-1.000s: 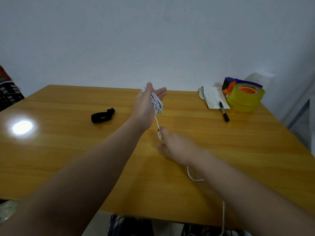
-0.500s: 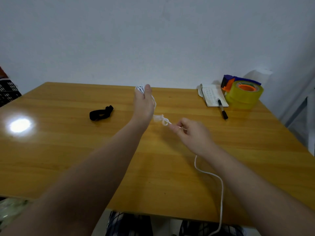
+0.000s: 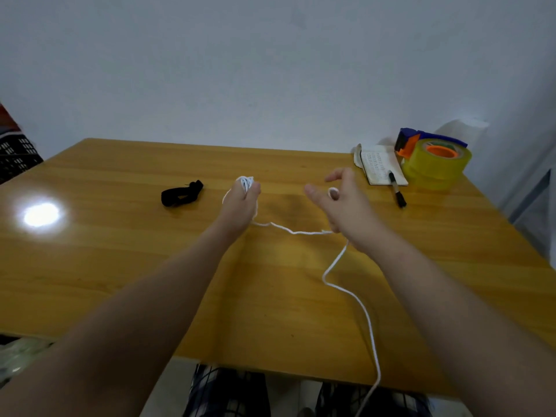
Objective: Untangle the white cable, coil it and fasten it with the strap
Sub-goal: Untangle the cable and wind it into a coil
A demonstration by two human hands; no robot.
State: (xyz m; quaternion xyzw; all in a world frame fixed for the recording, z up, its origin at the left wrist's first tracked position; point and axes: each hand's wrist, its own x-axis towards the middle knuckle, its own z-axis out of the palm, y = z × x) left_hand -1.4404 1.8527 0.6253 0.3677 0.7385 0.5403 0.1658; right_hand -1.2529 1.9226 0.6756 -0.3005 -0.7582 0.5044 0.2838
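Observation:
My left hand (image 3: 240, 203) is held above the wooden table (image 3: 120, 266) with several turns of the white cable (image 3: 301, 232) wound around its fingers; the loops show at the fingertips. From there the cable stretches right to my right hand (image 3: 340, 206), which holds it with a loop visible between its fingers. The rest of the cable hangs down across the table and drops over the front edge. The black strap (image 3: 181, 194) lies on the table to the left of my left hand, apart from both hands.
At the back right stand a yellow tape roll in a blue and orange dispenser (image 3: 434, 161), a small notebook (image 3: 380, 168) and a black marker (image 3: 397, 194). A black crate (image 3: 15, 155) shows at the far left. A bright light reflection lies on the table's left side.
My right hand has moved right and away from the left hand, drawing the cable out into a taut span between them. The left hand has turned slightly, still holding the coil.

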